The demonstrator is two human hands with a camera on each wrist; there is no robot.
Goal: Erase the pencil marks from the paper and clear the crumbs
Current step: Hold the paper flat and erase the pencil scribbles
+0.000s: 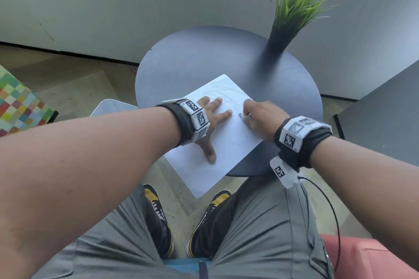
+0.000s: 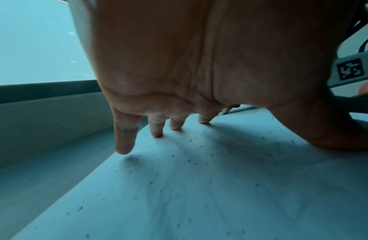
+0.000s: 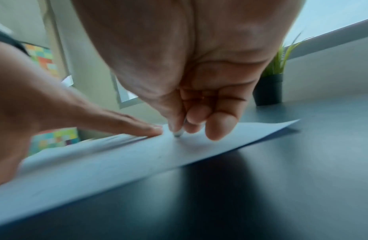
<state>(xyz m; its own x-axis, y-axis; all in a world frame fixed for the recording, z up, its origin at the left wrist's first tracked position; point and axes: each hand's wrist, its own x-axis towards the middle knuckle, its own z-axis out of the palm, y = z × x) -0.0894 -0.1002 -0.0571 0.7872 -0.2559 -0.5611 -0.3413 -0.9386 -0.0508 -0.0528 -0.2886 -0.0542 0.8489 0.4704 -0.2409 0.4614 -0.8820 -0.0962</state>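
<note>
A white sheet of paper [image 1: 229, 142] lies on the round dark table [image 1: 204, 56], its near corner hanging past the table's edge. Faint pencil scribbles [image 1: 226, 92] cover its far part. My left hand [image 1: 215, 120] presses flat on the sheet, fingers spread and straight. Beside it, my right hand [image 1: 243, 115] pinches a small grey-tipped eraser [image 3: 177, 134] and holds its tip down on the paper [image 3: 117, 162]. In the left wrist view, several dark crumbs [image 2: 189, 160] are scattered over the sheet [image 2: 199, 194] under my palm [image 2: 179, 65].
A black pot of green grass [image 1: 280, 38] stands at the table's far right. A dark cabinet [image 1: 385, 108] sits to the right and a colourful checkered seat [image 1: 20, 102] to the left. My knees and shoes are below the table's near edge.
</note>
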